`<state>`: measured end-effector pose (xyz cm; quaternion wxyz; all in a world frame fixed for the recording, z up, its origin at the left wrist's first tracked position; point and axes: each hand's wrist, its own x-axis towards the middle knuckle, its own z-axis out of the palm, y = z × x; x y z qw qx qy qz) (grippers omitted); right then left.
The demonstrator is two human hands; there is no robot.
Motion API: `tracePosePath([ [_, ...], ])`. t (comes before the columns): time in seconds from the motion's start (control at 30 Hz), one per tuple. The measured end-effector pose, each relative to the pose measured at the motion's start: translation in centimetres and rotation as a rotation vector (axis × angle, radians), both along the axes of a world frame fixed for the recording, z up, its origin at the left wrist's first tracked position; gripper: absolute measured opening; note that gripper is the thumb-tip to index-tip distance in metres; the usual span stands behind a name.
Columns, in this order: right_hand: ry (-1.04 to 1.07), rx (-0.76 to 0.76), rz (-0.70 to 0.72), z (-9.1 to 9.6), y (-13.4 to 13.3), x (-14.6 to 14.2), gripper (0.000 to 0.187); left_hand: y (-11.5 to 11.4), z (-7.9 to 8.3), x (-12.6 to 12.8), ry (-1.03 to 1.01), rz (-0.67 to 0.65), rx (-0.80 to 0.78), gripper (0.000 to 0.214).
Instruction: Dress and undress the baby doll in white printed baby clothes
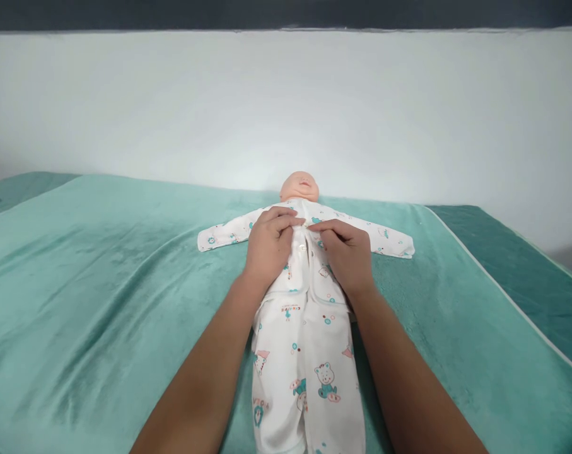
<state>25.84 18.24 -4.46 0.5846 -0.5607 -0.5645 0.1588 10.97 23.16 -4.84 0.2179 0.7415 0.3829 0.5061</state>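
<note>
A baby doll (299, 184) lies on its back, its head at the far end and its sleeves spread to both sides. It wears a white printed jacket (330, 285) with a front opening and matching white trousers (330, 353). My left hand (271, 243) rests on the chest, thumb and fingertips closed at the jacket's front edge. From the other side my right hand (347, 249) pinches the opposite edge, index finger extended and the rest curled. The fingertips nearly meet over the upper chest. Below them the opening gapes slightly, and a pale button (303, 248) shows there.
A green plush blanket (139, 277) with a few wrinkles lies under the doll. At the right is a darker green strip (498, 271) edged with a pale line. A white wall (172, 101) rises behind the doll's head.
</note>
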Motion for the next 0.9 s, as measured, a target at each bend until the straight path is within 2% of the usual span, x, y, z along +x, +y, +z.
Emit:
tracePosePath([
  [0.17, 0.239, -0.05, -0.05, 0.1, 0.0, 0.1, 0.027, -0.1, 0.2, 0.0, -0.085, -0.029, -0.008, 0.039],
  [0.37, 0.223, -0.081, -0.012, 0.5, -0.4, 0.2, 0.022, -0.3, 0.4, -0.5, -0.126, -0.008, -0.035, 0.036],
  [0.5, 0.004, -0.169, 0.021, 1.8, -1.1, 0.5, 0.012, -0.5, 0.8, -1.1, -0.132, -0.032, -0.058, 0.031],
  [0.63, -0.362, -0.334, 0.028, 3.7, -2.7, 0.3, 0.034, -1.0, 1.7, -1.8, 0.012, -0.157, -0.145, 0.028],
  [0.7, -0.52, -0.422, 0.027, 4.3, -3.4, -0.2, 0.037, -1.3, 2.4, -2.2, 0.106, -0.203, -0.201, 0.023],
  [0.9, -0.803, -0.567, -0.058, 4.8, -4.5, -2.2, 0.019, -1.7, 3.4, -3.4, 0.204, -0.352, -0.371, 0.012],
])
